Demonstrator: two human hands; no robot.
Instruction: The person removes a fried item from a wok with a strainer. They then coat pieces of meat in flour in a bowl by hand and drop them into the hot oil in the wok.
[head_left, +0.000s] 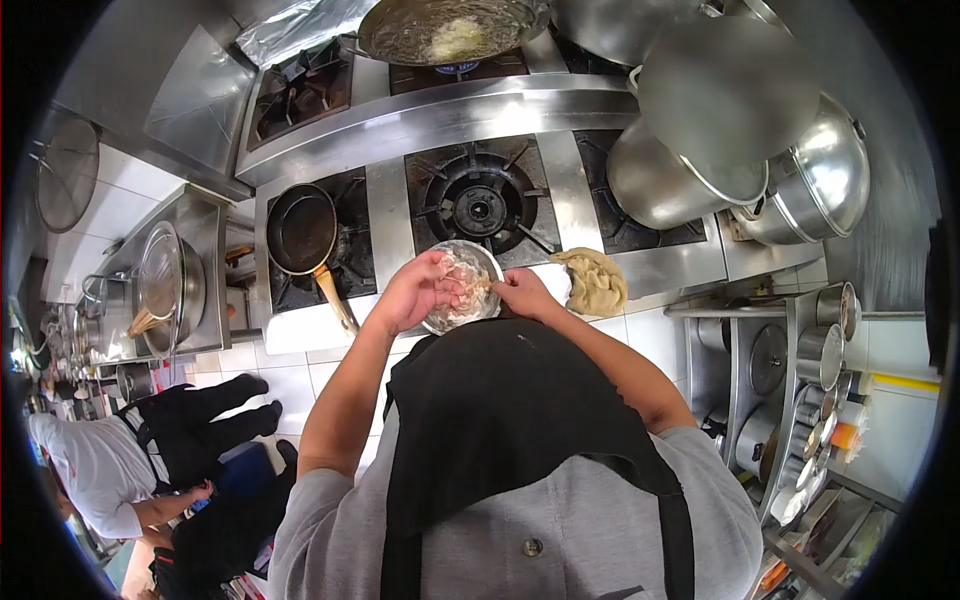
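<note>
A round metal bowl (481,255) holds pieces coated in a whitish, wet-looking mixture (466,290), right at the stove's front edge. My left hand (415,292) is over the bowl's left side, its fingers curled apart and smeared with the mixture. On the right side of the bowl, my right hand (525,295) has its fingers pinched together at the rim; what they hold is too small to make out. A crumpled tan cloth (592,282) lies just right of my right hand.
A black frying pan (302,230) sits on the left burner, its handle pointing toward me. Behind, a large wok (450,32) holds oil and frying food. Big steel pots (650,175) stand at right. Another person (105,460) is at lower left, near a rack side.
</note>
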